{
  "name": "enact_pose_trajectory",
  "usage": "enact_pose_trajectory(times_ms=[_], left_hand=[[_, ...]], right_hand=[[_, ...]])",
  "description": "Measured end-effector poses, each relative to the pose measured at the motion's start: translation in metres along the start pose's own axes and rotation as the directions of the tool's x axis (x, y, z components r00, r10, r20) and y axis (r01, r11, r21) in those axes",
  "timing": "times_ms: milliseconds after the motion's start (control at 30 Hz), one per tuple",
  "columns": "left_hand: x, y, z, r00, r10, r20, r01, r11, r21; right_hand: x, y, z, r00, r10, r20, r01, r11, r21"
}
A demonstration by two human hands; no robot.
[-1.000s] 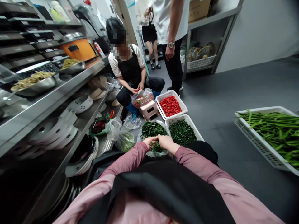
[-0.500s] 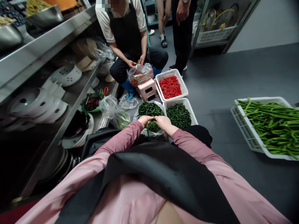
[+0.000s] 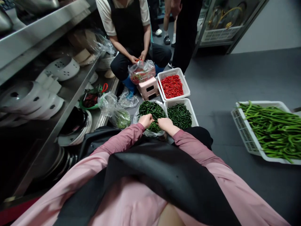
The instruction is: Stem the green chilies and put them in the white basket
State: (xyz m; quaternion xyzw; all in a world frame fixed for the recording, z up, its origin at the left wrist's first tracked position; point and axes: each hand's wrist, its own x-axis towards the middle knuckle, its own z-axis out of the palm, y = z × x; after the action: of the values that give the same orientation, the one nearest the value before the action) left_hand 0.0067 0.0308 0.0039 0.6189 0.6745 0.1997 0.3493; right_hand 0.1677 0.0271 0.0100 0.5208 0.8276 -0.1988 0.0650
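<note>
My left hand (image 3: 146,121) is closed in a pinch above a clear plastic bag heaped with green chilies (image 3: 151,108). A small gap away, my right hand (image 3: 165,124) is also closed, its fingertips facing the left ones. Whatever the fingers pinch is too small to make out against the chilies. Right behind my right hand stands a white basket (image 3: 194,117) with more dark green chilies (image 3: 180,115). Beyond it, a second white basket (image 3: 187,88) contains red chilies (image 3: 172,87).
Opposite me a seated person (image 3: 128,28) handles red chilies over a bag (image 3: 142,72) on a pink stool (image 3: 148,88). A basket of long green beans (image 3: 275,131) stands at the right. Shelves with white dishes (image 3: 62,67) line the left. Another person's legs (image 3: 188,34) are behind.
My hands, touching before, have come slightly apart, the left one rising and turning a little. The green chili that hung below them is no longer distinguishable. The view has shifted slightly.
</note>
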Motion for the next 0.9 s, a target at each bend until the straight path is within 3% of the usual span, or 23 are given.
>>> enact_pose_trajectory(times_ms=[67, 133, 200, 267, 333, 433, 500, 567, 667, 767, 900], left_hand=[[0.003, 0.004, 0.0, 0.995, -0.08, -0.063, 0.075, 0.994, -0.076], [0.01, 0.008, 0.0, 0.964, -0.252, -0.088, 0.218, 0.933, -0.287], [0.018, 0.012, -0.001, 0.923, -0.371, -0.1, 0.281, 0.828, -0.485], [0.024, 0.015, 0.0, 0.912, -0.389, -0.128, 0.253, 0.782, -0.57], [0.025, 0.018, 0.002, 0.917, -0.348, -0.197, 0.194, 0.818, -0.542], [0.019, 0.016, 0.005, 0.917, -0.199, -0.345, 0.09, 0.947, -0.307], [0.015, 0.013, 0.006, 0.928, -0.068, -0.365, 0.044, 0.996, -0.074], [0.013, 0.005, 0.008, 0.956, 0.004, -0.294, 0.039, 0.989, 0.141], [0.013, -0.014, 0.01, 0.988, -0.059, -0.144, 0.106, 0.933, 0.343], [0.011, -0.033, 0.01, 0.989, -0.144, -0.026, 0.141, 0.89, 0.435], [0.001, -0.035, 0.009, 1.0, -0.015, 0.009, 0.007, 0.803, 0.596]], right_hand=[[0.003, 0.0, 0.0, 0.997, 0.082, -0.004, -0.081, 0.991, 0.103], [0.007, -0.003, 0.001, 0.991, 0.132, 0.032, -0.134, 0.926, 0.352], [0.009, -0.009, 0.001, 0.989, 0.104, 0.109, -0.151, 0.711, 0.687], [0.009, -0.015, 0.001, 0.989, 0.031, 0.144, -0.145, 0.384, 0.912], [0.008, -0.019, 0.001, 0.985, -0.032, 0.167, -0.162, 0.128, 0.978], [0.005, -0.021, 0.002, 0.96, -0.145, 0.238, -0.249, -0.061, 0.967], [0.002, -0.021, 0.003, 0.928, -0.215, 0.305, -0.332, -0.102, 0.938], [-0.001, -0.021, 0.004, 0.888, -0.242, 0.391, -0.416, -0.064, 0.907], [-0.001, -0.018, -0.001, 0.891, -0.13, 0.436, -0.43, 0.069, 0.9], [0.002, -0.001, -0.015, 0.959, 0.06, 0.276, -0.28, 0.072, 0.957], [0.004, 0.034, -0.037, 0.957, 0.286, 0.053, -0.037, -0.06, 0.997]])
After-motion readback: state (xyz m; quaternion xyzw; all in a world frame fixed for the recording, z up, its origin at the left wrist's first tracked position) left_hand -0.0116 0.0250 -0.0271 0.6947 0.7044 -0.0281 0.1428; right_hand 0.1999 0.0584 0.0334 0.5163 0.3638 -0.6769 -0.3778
